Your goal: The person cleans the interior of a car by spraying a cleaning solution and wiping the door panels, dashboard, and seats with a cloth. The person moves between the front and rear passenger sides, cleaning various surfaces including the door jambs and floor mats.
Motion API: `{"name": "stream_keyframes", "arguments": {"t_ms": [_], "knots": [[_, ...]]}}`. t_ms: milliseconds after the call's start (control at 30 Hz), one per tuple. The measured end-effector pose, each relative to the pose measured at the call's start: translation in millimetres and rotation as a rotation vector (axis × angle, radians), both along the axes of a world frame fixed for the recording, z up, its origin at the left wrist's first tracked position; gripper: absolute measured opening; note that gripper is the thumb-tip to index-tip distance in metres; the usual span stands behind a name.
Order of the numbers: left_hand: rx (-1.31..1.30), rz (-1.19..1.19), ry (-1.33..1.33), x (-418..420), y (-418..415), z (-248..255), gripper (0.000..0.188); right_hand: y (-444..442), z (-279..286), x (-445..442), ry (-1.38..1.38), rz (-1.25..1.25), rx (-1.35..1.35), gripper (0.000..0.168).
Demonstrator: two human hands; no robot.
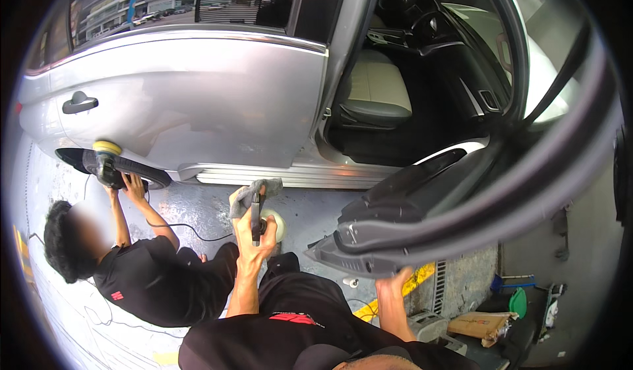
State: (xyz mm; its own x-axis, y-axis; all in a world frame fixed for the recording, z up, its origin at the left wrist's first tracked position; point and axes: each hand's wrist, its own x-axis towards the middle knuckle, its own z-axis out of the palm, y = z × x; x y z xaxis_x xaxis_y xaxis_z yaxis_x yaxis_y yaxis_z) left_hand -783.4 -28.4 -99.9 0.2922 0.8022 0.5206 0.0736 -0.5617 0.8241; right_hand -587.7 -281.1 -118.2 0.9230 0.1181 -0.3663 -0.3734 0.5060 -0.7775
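Note:
My left hand point(252, 229) holds a spray bottle point(273, 225) with a black trigger head, and a grey cloth point(269, 188) is in the same hand. Both are in front of the silver car's closed rear door point(212, 98), above the floor. My right hand point(395, 277) is at the lower edge of the open front door point(381, 251); its fingers are partly hidden behind the door, so the grip is unclear. Through the door opening a seat point(378, 88) in beige and grey shows.
A co-worker point(163, 276) crouches at the left, both hands on a corded polisher point(106, 164) with a yellow pad near the rear wheel. Its black cord point(198, 236) runs towards me. A cardboard box point(479, 324), a green dustpan-like item point(518, 302) and a floor drain grate point(439, 286) lie at lower right.

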Motion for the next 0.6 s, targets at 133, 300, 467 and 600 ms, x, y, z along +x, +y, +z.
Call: {"name": "stream_keyframes", "arguments": {"t_ms": [133,300,467,600], "knots": [[0.111,0.083,0.045,-14,0,4,0.054,87,-7,28,-0.041,0.007,-0.011,0.052],[0.031,0.206,0.125,-48,-18,-10,0.057,201,1,73,-0.101,0.01,0.065,0.069],[-0.023,0.256,0.147,-64,-34,-9,0.059,287,13,147,-0.052,0.234,-0.111,0.068],[-0.073,0.279,0.11,-91,-44,-21,0.058,264,-6,143,-0.237,0.595,-0.058,0.094]]}}
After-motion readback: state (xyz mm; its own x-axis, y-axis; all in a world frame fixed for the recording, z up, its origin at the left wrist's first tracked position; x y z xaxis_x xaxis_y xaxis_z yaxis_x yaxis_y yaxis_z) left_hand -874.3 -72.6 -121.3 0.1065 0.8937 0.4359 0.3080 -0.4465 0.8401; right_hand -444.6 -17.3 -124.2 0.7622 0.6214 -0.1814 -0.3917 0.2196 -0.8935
